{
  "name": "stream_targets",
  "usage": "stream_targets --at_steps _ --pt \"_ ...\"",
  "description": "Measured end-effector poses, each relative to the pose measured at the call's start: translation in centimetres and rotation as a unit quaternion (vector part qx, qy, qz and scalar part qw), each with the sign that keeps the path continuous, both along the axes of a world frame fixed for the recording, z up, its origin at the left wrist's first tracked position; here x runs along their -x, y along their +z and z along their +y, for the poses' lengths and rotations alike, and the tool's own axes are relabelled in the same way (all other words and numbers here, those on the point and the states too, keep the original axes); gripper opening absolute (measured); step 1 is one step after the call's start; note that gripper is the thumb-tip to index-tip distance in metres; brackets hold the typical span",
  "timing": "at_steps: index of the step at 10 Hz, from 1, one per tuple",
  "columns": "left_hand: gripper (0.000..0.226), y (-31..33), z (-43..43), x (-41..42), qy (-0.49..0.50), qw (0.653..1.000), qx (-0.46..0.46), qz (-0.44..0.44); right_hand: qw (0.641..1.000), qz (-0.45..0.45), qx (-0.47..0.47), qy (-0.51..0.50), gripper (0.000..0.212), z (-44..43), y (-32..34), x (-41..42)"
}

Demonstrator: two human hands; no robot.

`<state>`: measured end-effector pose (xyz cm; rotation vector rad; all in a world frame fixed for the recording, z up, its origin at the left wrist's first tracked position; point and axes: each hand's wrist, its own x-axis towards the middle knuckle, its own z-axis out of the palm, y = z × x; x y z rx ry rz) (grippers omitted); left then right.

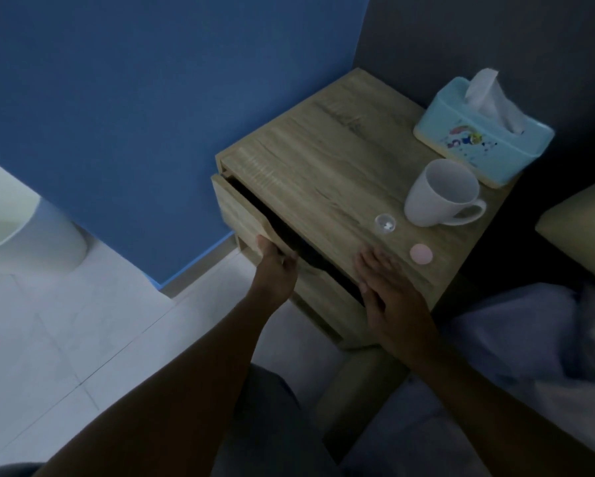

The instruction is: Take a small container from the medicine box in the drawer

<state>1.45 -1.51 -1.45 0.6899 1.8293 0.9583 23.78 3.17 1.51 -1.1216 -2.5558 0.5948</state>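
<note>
The top drawer of a wooden nightstand stands slightly open, showing only a dark gap; the medicine box inside is hidden. My left hand grips the drawer front's upper edge, fingers curled over it. My right hand lies flat and open on the nightstand's front edge, holding nothing. A small clear round container sits on the top, just beyond my right hand's fingertips. A pink round lid lies to its right.
A white mug and a light-blue tissue box stand at the back right of the top. A blue wall is behind, a white bin at the left on the tiled floor, and bedding at the right.
</note>
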Motion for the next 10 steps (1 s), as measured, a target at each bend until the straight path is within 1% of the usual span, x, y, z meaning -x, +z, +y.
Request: stream_targets --at_steps 2,4,5,6,7,8,9,10 --pt "0.073 -0.3 2.7 -0.8 0.007 1.000 0.009 0.025 1.000 0.001 0.010 -0.012 0.047 -0.2 0.4 0.3" --pt "0.071 -0.8 3.2 -1.0 -0.003 0.999 0.012 0.035 1.000 0.007 0.007 -0.009 0.045 -0.2 0.5 0.3" --pt "0.071 -0.2 3.1 -0.5 -0.016 0.999 0.021 0.043 1.000 0.008 0.010 -0.008 0.045 -0.1 0.6 0.3" --pt "0.068 1.1 2.1 0.0 -0.067 0.996 0.036 0.056 1.000 0.008 0.027 -0.005 0.046 0.0 0.8 0.2" --pt "0.063 3.0 0.2 0.1 -0.122 0.987 0.045 0.091 0.999 -0.004 0.042 -0.005 0.047 -0.1 1.4 0.4" --pt "0.062 6.3 -1.8 0.2 -0.170 0.973 0.040 0.153 0.995 -0.068 0.069 -0.009 0.050 0.1 2.5 1.1" --pt "0.060 10.0 -3.2 0.5 -0.204 0.951 0.023 0.230 0.984 -0.115 0.132 -0.017 0.047 0.2 5.4 2.1" --pt "0.060 14.2 -4.2 0.2 -0.223 0.934 0.003 0.278 0.984 -0.102 0.143 0.009 0.036 -0.2 9.2 2.7"
